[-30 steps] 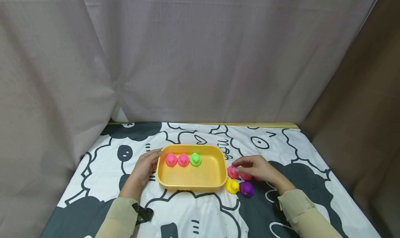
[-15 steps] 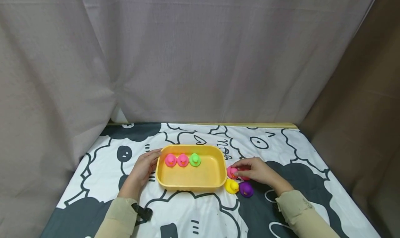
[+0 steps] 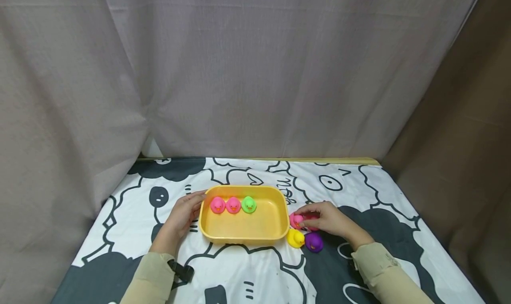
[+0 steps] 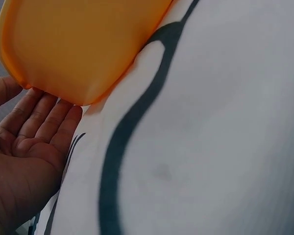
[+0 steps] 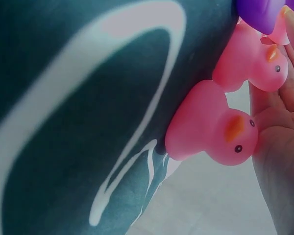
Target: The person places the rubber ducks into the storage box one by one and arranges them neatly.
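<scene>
My left hand (image 3: 185, 211) rests against the left side of a yellow tray (image 3: 243, 231), with the fingers fairly straight along its outer wall and the thumb at the rim. Two pink rubber ducks (image 3: 218, 205) and one green rubber duck (image 3: 249, 204) stand in a row inside. Right of the tray, my right hand (image 3: 329, 220) pinches a pink rubber duck (image 3: 296, 220) between thumb and fingers. More pink ducks (image 5: 201, 122) stand under the palm, partly hidden in the head view. A yellow duck (image 3: 296, 238) and a purple duck (image 3: 314, 242) stand just in front.
A black-and-white cartoon cloth (image 3: 255, 273) covers the table. Grey curtain (image 3: 255, 73) hangs behind and to the left, with brown curtain (image 3: 459, 184) on the right. A black wrist strap (image 3: 181, 271) sits at the left sleeve.
The right hand has lowered slightly and its thumb and fingers have closed in on the pink duck by the tray. The left hand and the ducks in the tray have stayed in place.
</scene>
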### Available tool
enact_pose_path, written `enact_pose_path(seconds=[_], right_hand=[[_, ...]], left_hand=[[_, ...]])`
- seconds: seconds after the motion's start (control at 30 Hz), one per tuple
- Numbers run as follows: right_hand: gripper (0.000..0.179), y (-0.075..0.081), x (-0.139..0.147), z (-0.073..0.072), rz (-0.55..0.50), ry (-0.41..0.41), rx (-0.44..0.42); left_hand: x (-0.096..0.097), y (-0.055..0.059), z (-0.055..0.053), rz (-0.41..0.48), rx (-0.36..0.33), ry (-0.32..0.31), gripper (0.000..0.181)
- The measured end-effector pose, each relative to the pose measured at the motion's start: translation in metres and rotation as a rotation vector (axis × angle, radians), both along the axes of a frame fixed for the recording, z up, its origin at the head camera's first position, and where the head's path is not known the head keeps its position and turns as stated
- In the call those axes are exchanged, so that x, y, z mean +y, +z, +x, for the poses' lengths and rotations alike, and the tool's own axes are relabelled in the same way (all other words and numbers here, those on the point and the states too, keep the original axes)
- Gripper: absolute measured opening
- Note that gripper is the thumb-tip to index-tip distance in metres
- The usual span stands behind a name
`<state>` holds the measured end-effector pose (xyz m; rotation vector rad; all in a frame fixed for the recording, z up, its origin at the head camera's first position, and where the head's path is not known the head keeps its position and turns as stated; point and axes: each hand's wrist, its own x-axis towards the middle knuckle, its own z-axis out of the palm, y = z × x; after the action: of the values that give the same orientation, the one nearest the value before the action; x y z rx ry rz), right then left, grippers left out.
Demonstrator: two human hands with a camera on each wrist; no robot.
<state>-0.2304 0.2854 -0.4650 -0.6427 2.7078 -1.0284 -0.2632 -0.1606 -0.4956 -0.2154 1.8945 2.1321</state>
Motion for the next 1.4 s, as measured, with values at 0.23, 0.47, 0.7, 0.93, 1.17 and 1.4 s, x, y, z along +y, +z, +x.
enact_pose_path(seconds=[0.23,0.47,0.7,0.93,1.17,1.4], right_hand=[[0.028,-0.002,0.001,-0.001,0.008,-0.003,-0.003],[0.027,-0.001,0.001,-0.001,-0.002,-0.004,0.001],[0.027,0.0,0.001,-0.001,-0.015,0.001,0.006],[0.026,0.001,0.001,-0.001,-0.052,-0.01,-0.015],[0.027,0.003,0.001,-0.004,-0.1,-0.022,-0.027],[0.028,0.01,-0.002,-0.005,-0.091,-0.048,-0.015]], left_hand=[[0.0,-0.001,0.0,-0.015,-0.002,0.008,0.043],[0.0,-0.002,-0.001,-0.013,0.015,-0.004,0.043],[-0.001,-0.003,-0.002,-0.001,-0.006,0.008,0.042],[-0.001,-0.002,-0.001,0.004,-0.012,0.009,0.041],[-0.001,-0.001,0.0,0.007,-0.018,0.014,0.041],[-0.001,-0.001,-0.001,0.008,-0.018,0.01,0.042]])
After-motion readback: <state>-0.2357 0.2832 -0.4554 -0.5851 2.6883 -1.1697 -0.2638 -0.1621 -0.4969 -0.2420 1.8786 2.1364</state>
